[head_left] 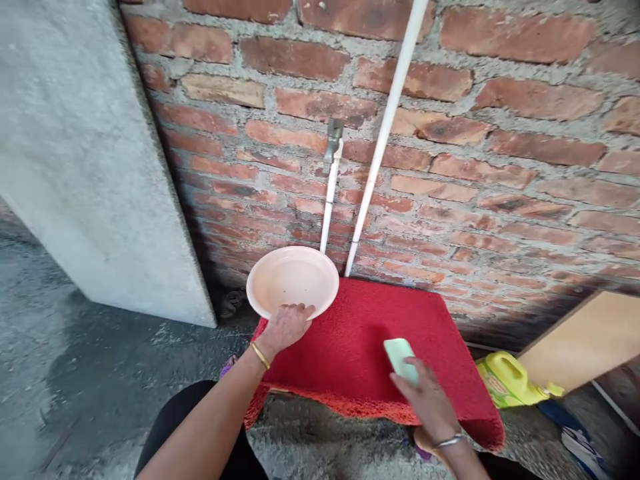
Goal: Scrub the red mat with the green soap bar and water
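A pale pink basin [295,277] is at the left end of a low table under a red cloth [350,340]. My left hand [290,327] grips the basin's near rim, fingers curled over it into the bowl. A few dark specks show inside the basin. Over the right part of the cloth, my right hand [425,397] holds a light green, rounded rectangular object [401,359], perhaps a soap bar or small case. My thumb and fingers close on its near end, and its shadow falls on the cloth.
A brick wall [310,193] stands behind, with a white pipe [383,147] and a tap [333,137]. A grey slab [110,160] rises at left. A yellow jug [510,377], a board [585,340] and slippers [583,443] are at right.
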The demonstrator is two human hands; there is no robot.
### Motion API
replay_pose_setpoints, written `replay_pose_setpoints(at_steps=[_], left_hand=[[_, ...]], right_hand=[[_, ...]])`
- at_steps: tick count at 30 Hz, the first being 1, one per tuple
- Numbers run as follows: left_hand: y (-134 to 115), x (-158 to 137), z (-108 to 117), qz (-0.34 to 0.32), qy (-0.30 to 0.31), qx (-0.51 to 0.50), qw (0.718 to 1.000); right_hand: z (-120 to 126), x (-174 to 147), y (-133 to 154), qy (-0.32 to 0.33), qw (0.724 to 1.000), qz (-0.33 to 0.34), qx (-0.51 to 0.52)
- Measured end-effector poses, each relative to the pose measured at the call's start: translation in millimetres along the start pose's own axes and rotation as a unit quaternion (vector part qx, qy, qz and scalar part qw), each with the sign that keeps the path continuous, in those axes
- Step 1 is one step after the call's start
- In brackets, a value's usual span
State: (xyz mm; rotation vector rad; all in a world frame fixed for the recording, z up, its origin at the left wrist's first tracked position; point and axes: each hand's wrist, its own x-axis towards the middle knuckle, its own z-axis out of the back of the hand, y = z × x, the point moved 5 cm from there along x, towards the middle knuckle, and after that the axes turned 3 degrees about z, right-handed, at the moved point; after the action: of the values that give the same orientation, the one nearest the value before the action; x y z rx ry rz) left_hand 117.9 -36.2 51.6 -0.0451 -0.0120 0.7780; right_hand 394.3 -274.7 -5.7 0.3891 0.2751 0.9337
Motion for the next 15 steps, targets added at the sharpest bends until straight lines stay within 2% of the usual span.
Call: replay_pose_setpoints(at_steps=[3, 5, 7, 8, 9, 11, 13, 15], left_hand=[[2.4, -1.8, 0.2, -0.008, 0.005, 0.015, 1.0], [4.8, -2.5, 0.1, -0.012, 0.008, 0.025, 1.0], [7.6, -2.1, -0.9, -0.018, 0.012, 0.028, 0.999], [8.9, -1.6, -1.7, -0.02, 0.013, 0.027, 0.999], [10.2, -1.0, -2.6, -0.02, 0.014, 0.023, 0.999], [11.9, 0.2, -4.1, -0.019, 0.011, 0.011, 1.0], [12.6, 0.9, -5.5, -0.015, 0.01, 0.0, 1.0], [12.6, 1.0, -7.2, -0.012, 0.014, -0.005, 1.0]], right_hand=[[-62.1, -15.4, 118.7, 0.092, 0.987, 0.135, 0.001], [-89.1, -30.1, 185.4, 0.124, 0.97, 0.207, -0.027], [-106.7, -41.9, 229.7, 0.146, 0.953, 0.258, -0.057], [-112.5, -45.7, 241.7, 0.153, 0.946, 0.276, -0.07], [-116.2, -47.6, 246.8, 0.157, 0.942, 0.287, -0.079], [-116.9, -45.8, 236.1, 0.153, 0.941, 0.29, -0.089], [-107.6, -36.4, 200.0, 0.131, 0.953, 0.259, -0.089], [-87.8, -21.7, 142.7, 0.092, 0.974, 0.191, -0.083]])
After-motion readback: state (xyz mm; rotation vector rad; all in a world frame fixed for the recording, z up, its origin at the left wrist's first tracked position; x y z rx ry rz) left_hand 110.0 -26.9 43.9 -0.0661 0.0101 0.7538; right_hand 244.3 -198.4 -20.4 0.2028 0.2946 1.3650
